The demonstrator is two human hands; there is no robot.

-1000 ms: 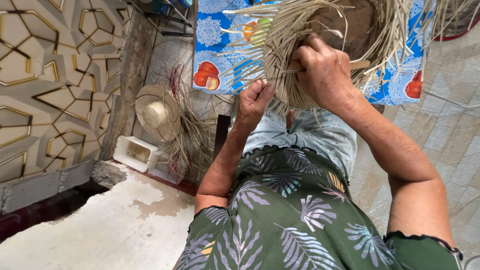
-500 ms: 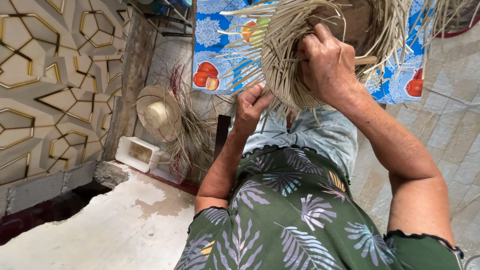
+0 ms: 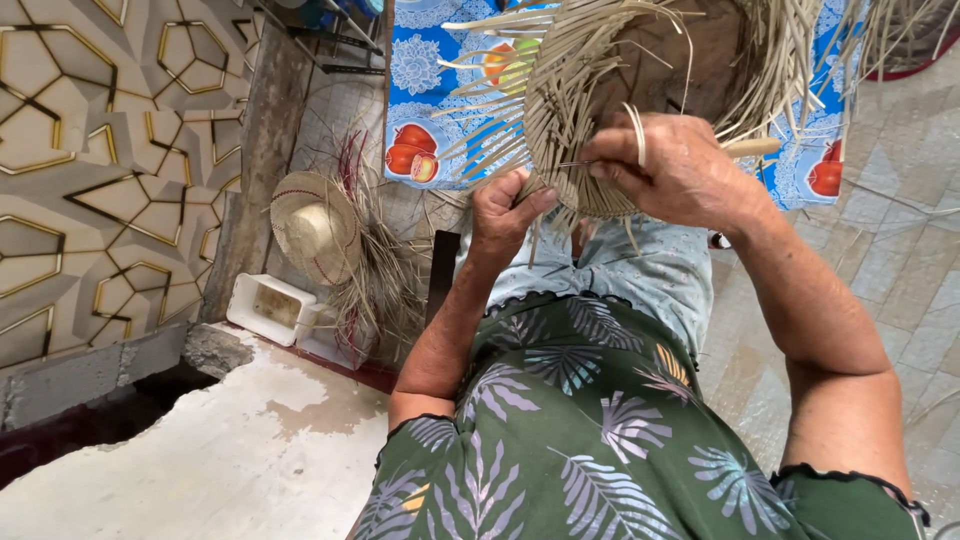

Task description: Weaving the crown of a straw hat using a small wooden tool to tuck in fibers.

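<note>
Both hands are up on the half-woven straw hat (image 3: 600, 120), which sits at 12 o'clock in the head view, resting over the knees with loose strands fanning out all round its edge. The left hand (image 3: 505, 215) comes in from 7 o'clock under the woven edge, fingers curled closed around a small bunch of strands, thumb pressed on top. The right hand (image 3: 680, 170) lies over the rim at 1 o'clock, its grip pinched shut on a single looped strand (image 3: 635, 130), with what looks like a thin needle or pick (image 3: 575, 163) pointing out toward 9 o'clock; a pale stick-like handle (image 3: 750, 147) pokes out behind the knuckles. Behind the work hangs a blue cloth with fruit prints (image 3: 420, 100). Down at 9 o'clock, against the wall, a finished straw hat (image 3: 315, 225) leans on a heap of loose straw (image 3: 385, 290), just beside a white plastic tray (image 3: 270, 305). Now the risks, as I judge them: that looped strand is bent tight, and a hard tug could crack or snap it; if the left grip slackens, the held strands could spring apart and loosen the weave; and the pointed tool sits close to the left thumb, so a slip could prick it.
</note>
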